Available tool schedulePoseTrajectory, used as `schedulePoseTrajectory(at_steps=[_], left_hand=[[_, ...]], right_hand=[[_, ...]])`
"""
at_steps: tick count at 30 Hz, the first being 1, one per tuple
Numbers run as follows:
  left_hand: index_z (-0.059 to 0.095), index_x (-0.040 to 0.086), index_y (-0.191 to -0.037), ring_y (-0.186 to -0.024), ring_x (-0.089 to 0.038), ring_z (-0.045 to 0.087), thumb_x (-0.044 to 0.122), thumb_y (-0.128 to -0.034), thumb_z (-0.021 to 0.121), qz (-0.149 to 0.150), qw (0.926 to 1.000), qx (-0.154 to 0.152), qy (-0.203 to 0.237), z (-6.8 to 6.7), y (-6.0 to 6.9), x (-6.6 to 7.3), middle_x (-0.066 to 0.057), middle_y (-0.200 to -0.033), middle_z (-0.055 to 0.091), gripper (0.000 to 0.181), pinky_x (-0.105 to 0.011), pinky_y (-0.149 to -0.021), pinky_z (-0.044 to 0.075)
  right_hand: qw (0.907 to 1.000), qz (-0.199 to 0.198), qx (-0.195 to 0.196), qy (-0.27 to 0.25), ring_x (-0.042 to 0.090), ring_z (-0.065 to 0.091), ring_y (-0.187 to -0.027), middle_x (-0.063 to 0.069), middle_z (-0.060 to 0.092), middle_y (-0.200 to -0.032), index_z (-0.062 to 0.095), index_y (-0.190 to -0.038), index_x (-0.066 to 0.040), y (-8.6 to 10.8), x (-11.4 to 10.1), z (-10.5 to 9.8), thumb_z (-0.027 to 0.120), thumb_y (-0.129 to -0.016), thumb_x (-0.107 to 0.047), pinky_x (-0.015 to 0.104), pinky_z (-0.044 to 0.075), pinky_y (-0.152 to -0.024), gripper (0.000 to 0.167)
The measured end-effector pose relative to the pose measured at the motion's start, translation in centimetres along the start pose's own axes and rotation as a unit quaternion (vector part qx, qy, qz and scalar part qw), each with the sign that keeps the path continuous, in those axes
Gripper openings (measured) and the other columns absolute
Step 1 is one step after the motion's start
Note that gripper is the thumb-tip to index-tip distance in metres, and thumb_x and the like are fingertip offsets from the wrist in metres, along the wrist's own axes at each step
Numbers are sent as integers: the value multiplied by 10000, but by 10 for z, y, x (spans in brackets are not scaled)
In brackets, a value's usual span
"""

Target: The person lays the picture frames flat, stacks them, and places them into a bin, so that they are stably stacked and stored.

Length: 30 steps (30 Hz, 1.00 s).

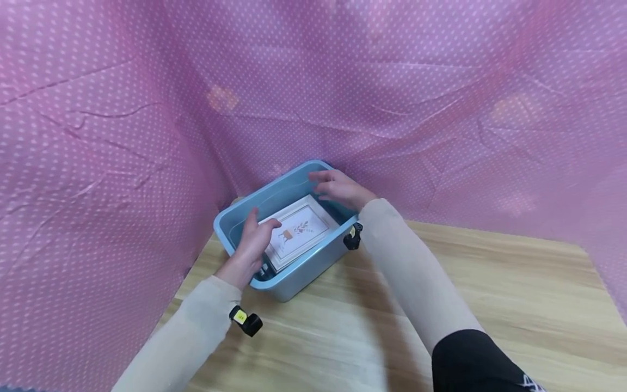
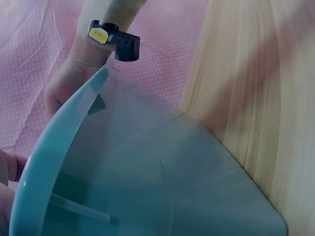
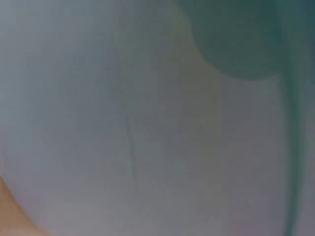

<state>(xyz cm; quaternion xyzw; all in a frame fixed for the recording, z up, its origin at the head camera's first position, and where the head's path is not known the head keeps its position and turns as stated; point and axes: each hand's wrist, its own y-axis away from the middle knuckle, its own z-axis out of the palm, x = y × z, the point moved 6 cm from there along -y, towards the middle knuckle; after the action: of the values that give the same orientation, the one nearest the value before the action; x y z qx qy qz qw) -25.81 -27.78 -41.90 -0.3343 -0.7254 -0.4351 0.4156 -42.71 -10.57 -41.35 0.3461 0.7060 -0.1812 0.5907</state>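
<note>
A light-blue plastic bin (image 1: 308, 272) holds a white picture frame (image 1: 320, 209) lying face up, its print showing a small brown animal and a sprig. Over the bin's left end is my left hand (image 1: 249, 247), its thumb stretched above the frame's edge. At the opposite end my right hand (image 1: 340, 188) reaches in over the rim with extended fingers, apart from the frame. Neither hand grips anything. Across the rim, the left wrist view catches the right hand (image 2: 69, 86). Only the bin's blurred wall (image 3: 147, 123) fills most of the right wrist view.
The bin stands on a light wood-grain table (image 1: 465, 283), near a corner of pink polka-dot cloth (image 1: 392, 109) that hangs behind and at the left. Black wrist cameras are strapped to both forearms. A small dark item (image 1: 264, 271) shows beside the frame, its kind unclear.
</note>
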Motion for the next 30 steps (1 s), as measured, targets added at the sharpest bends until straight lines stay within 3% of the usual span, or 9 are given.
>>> schedulePoseTrajectory(at_steps=[5, 10, 16, 18, 22, 24, 30], left_hand=[[78, 163, -1752, -1678, -374, 168, 224, -1054, 555, 502, 9983, -92, -282, 0, 4, 9, -138, -1832, 92, 847, -596, -1384, 145], [193, 105, -1733, -1688, -327, 191, 190, -1065, 544, 1004, 9941, -272, -309, -1, 9, 18, -123, -1818, 190, 759, -493, -1389, 199], [374, 25, -1662, -1628, -291, 370, 110, -1067, 553, 1645, 9855, -371, -215, -1, 18, 31, -146, -1731, 411, 626, -427, -1352, 314], [405, 8, -1641, -1539, -269, 509, 82, -1070, 548, 1839, 9819, -426, -129, -2, 23, 34, -169, -1674, 492, 594, -330, -1279, 428], [496, 5, -1581, -1158, -72, 732, 60, -1099, 523, 2204, 9740, -495, -172, -6, 30, 39, -206, -1496, 662, 486, -170, -1010, 588], [576, -2, -1507, -969, 20, 719, 50, -1103, 527, 2435, 9683, -449, -342, -7, 34, 40, -226, -1386, 724, 411, -139, -903, 602], [722, -19, -1299, -925, -3, 712, 32, -1077, 569, 3151, 9441, -520, -816, -3, 51, 42, -232, -1182, 782, 274, -140, -853, 594]], right_hand=[[9984, -515, 36, -219, 312, 439, -1588, 101, 347, -1770, 362, -1671, -51, 21, -11, -6, 512, -1115, -97, 458, 445, -1279, 578], [9962, -762, 326, -280, 301, 516, -1536, 93, 422, -1732, 419, -1646, -58, 47, -15, -13, 536, -1122, -116, 426, 491, -1240, 540], [9921, -974, 686, -389, 320, 574, -1484, 114, 501, -1677, 469, -1615, -51, 77, -16, -22, 519, -1106, -74, 429, 503, -1229, 512], [9911, -1043, 752, -343, 350, 574, -1479, 136, 515, -1663, 490, -1599, -38, 87, -17, -24, 532, -1093, -62, 452, 493, -1237, 508], [9888, -1189, 864, -276, 395, 576, -1466, 180, 535, -1636, 496, -1583, 4, 104, -18, -28, 554, -1080, -46, 461, 493, -1232, 509], [9875, -1224, 955, -257, 386, 604, -1439, 179, 562, -1613, 493, -1584, 7, 112, -18, -30, 559, -1079, -42, 461, 503, -1220, 511], [9809, -1359, 1303, -485, 388, 658, -1371, 206, 640, -1521, 516, -1564, 9, 137, -15, -38, 527, -1103, -40, 561, 506, -1195, 464]])
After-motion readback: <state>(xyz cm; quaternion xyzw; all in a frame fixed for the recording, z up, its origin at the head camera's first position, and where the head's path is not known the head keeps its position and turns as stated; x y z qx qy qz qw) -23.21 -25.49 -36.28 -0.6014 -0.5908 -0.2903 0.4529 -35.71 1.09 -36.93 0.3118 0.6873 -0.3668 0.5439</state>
